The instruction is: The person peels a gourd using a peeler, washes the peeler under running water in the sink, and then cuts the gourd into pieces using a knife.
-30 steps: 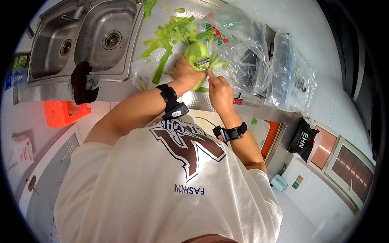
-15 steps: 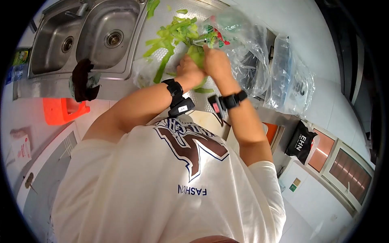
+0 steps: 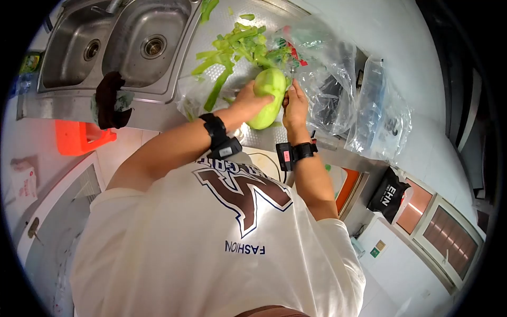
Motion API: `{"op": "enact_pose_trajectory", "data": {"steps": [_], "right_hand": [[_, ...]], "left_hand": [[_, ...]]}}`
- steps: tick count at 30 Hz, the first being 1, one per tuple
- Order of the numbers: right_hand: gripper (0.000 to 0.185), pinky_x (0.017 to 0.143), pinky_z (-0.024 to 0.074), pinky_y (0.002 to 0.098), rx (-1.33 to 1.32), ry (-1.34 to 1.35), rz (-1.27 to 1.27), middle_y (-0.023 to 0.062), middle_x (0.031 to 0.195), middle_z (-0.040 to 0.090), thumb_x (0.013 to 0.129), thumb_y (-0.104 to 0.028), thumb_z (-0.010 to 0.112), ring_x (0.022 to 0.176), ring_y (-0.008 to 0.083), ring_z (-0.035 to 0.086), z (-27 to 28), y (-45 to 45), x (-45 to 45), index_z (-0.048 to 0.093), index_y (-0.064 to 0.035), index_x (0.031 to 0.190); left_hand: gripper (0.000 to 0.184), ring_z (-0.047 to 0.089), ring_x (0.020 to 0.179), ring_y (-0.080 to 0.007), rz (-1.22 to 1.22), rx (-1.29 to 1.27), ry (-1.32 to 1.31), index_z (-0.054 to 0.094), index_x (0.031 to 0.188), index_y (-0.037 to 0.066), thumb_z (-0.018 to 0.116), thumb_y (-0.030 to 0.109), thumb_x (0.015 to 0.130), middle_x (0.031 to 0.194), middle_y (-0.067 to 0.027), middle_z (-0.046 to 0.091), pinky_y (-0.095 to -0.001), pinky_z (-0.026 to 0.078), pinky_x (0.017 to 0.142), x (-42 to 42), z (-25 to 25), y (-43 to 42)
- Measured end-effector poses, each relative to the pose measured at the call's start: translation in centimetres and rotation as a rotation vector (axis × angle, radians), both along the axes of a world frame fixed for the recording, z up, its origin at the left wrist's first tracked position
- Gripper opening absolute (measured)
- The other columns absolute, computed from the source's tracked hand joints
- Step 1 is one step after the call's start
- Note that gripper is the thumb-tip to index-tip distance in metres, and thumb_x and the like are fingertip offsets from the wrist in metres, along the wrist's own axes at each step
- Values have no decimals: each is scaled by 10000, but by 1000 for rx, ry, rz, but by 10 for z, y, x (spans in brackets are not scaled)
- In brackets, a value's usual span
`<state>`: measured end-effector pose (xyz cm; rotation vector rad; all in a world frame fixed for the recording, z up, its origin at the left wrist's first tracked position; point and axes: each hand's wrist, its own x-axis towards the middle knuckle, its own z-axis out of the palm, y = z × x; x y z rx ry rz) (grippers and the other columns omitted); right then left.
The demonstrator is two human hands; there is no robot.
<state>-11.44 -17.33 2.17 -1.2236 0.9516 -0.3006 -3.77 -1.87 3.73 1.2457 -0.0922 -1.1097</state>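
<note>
A pale green gourd [image 3: 270, 105], partly peeled, is gripped along its left side by my left hand [image 3: 252, 101]. My right hand [image 3: 296, 105] is closed at the gourd's right side around a peeler [image 3: 292, 71]; only its thin metal end shows, and the fingers cover its handle. Just beyond the gourd lies a heap of green peel strips [image 3: 237, 45] on the textured metal drainboard [image 3: 211, 27]. One long peel strip [image 3: 215, 91] rests left of my left hand.
A double-bowl steel sink [image 3: 174, 68] is on the left, with a dark cloth [image 3: 111, 100] over its front edge. Clear plastic bags [image 3: 332, 84] cover the right side of the counter. An orange-red plastic container [image 3: 74, 140] stands below the sink.
The peeler and my right hand have moved from the gourd's far end toward its right side and nearer me. The gourd now stands out more fully, less covered by my hands.
</note>
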Motion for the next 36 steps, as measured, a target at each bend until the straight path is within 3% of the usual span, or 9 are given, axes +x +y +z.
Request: {"op": "enact_pose_trajectory", "data": {"steps": [2, 9, 12, 14, 15, 18, 26, 30, 36], "right_hand": [[455, 553, 394, 205, 50, -7, -49, -46, 705, 457, 999, -110, 501, 590, 57, 392, -8, 3, -3, 420, -25, 1439], [482, 581, 394, 198, 240, -131, -90, -43, 740, 464, 1013, -132, 470, 641, 59, 412, 5, 7, 7, 354, -11, 1464], [496, 644, 441, 216, 369, -267, -7, -16, 822, 519, 1022, -141, 436, 725, 81, 473, 1, 13, 3, 305, -18, 1484], [496, 702, 491, 238, 438, -363, 63, 12, 901, 583, 1025, -142, 416, 795, 104, 543, 0, 22, 14, 289, -26, 1490], [509, 628, 465, 214, 463, -315, -13, -9, 825, 539, 1025, -144, 417, 687, 73, 474, 4, 35, 24, 272, -32, 1501], [524, 542, 435, 184, 518, -245, -107, -29, 758, 496, 1024, -137, 411, 558, 38, 392, 5, 63, 41, 248, -40, 1513], [506, 540, 380, 186, 427, -129, -9, -44, 724, 477, 999, -140, 516, 595, 63, 410, -10, 68, 53, 366, -35, 1470], [462, 566, 392, 198, 188, -60, 177, -33, 760, 523, 989, -130, 531, 621, 70, 436, 6, 58, 46, 443, -34, 1433], [329, 710, 492, 307, -897, 67, 559, 119, 828, 640, 965, -103, 553, 731, 188, 602, 47, 68, -12, 617, -68, 1285]], "left_hand": [[681, 636, 1049, -234, 103, 174, 49, 480, 1325, -12, 793, 248, 778, 1196, -152, 632, -365, 496, 926, 2, -8, 6], [597, 616, 1103, -225, -118, -103, 142, 497, 1343, 31, 761, 210, 838, 1221, -115, 633, -369, 489, 950, 5, -3, 11], [740, 578, 1147, -260, -79, -119, -97, 485, 1332, 11, 830, 316, 753, 1241, -152, 601, -392, 469, 977, 3, 13, 24], [1026, 441, 1233, -305, -46, 652, -626, 435, 1342, -32, 878, 502, 586, 1282, -167, 526, -402, 366, 1054, 4, 31, 32], [1235, 302, 1281, -356, -59, 646, -640, 313, 1391, -55, 880, 577, 494, 1351, -198, 388, -414, 267, 1114, 6, 30, 35], [1239, 285, 1291, -354, -49, 653, -726, 261, 1412, -54, 877, 549, 522, 1396, -200, 321, -420, 229, 1133, 7, 26, 48], [1287, 286, 1350, -376, -26, 796, -454, 134, 1473, -21, 853, 531, 560, 1437, -227, 300, -419, 313, 1110, 14, 6, 51], [1363, 306, 1363, -379, -75, 941, -560, 42, 1508, -14, 839, 554, 560, 1490, -227, 286, -405, 302, 1126, 21, 13, 44], [1379, 312, 1360, -377, -92, 940, -540, 34, 1510, -15, 841, 561, 551, 1469, -233, 321, -396, 300, 1128, 20, 5, 43]]}}
